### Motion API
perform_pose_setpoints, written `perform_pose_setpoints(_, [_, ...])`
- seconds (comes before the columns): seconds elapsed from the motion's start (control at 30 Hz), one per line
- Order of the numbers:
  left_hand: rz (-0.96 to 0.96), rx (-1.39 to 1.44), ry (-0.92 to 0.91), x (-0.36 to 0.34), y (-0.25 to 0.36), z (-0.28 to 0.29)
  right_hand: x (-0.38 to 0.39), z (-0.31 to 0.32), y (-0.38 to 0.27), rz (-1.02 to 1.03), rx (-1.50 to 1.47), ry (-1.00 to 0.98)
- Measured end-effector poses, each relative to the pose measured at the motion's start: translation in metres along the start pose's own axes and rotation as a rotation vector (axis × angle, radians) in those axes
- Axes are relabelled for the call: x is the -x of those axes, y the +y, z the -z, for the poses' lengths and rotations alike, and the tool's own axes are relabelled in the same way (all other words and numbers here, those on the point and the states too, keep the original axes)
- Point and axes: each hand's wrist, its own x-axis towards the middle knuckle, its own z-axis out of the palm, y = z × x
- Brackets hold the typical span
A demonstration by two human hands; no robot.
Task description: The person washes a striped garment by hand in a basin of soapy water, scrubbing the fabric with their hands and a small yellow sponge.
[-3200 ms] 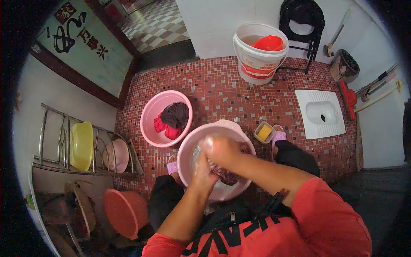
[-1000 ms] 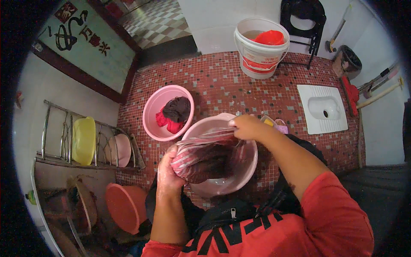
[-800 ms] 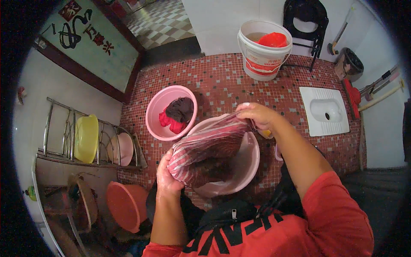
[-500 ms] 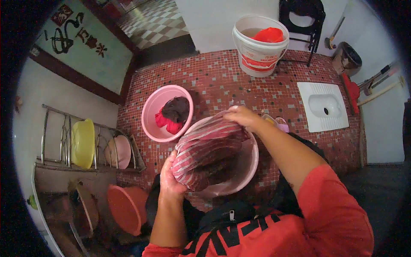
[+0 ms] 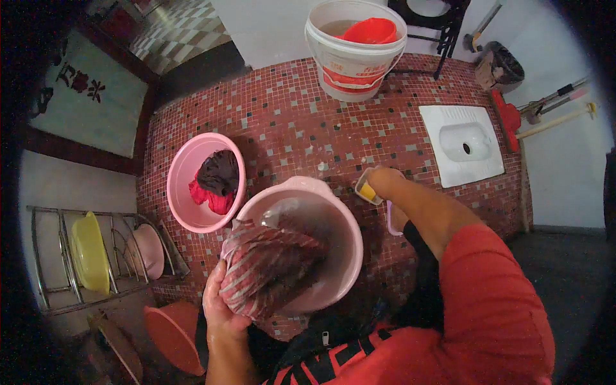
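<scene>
My left hand [image 5: 223, 298] grips a wet pink-and-dark striped cloth [image 5: 263, 269] over the near left part of a pale pink basin [image 5: 340, 282] with cloudy water in it. My right hand [image 5: 385, 183] reaches down into a small clear plastic container [image 5: 363, 178] on the floor beside the basin's upper right, at a yellow block [image 5: 367, 191]; its fingertips are hidden, so its grip cannot be told. A brighter pink basin [image 5: 183, 167] to the upper left holds dark and red garments [image 5: 218, 173].
Around me are a white bucket [image 5: 350, 90] with a red scoop [image 5: 371, 31], a black chair [image 5: 443, 19], a squat toilet [image 5: 449, 122], mops [image 5: 552, 122], a bin [image 5: 500, 67], a metal rack [image 5: 61, 256] holding basins, an orange basin [image 5: 170, 337], a door [image 5: 90, 109] and my slippered foot [image 5: 394, 218].
My right hand has let go of the striped cloth and moved to the small container. The cloth now hangs lower from my left hand, uncovering more of the basin. The view has shifted.
</scene>
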Motion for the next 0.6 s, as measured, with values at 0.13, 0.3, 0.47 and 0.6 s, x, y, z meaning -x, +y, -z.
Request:
perform_pose_setpoints(0.13, [0.034, -0.009, 0.032, -0.001, 0.004, -0.005, -0.024, 0.029, -0.03, 0.322, 0.22, -0.356])
perform_pose_setpoints(0.3, [-0.096, -0.193, 0.269, -0.009, 0.003, -0.022, -0.03, 0.03, -0.034, 0.382, 0.355, -0.249])
perform_pose_setpoints(0.47, [-0.119, -0.131, 0.315, -0.02, 0.001, -0.035, -0.049, -0.011, -0.023, 0.294, 0.356, -0.3])
perform_pose_setpoints(0.6, [-0.124, -0.181, 0.358, -0.025, 0.0, -0.034, -0.072, -0.064, -0.015, 0.126, 0.316, -0.517])
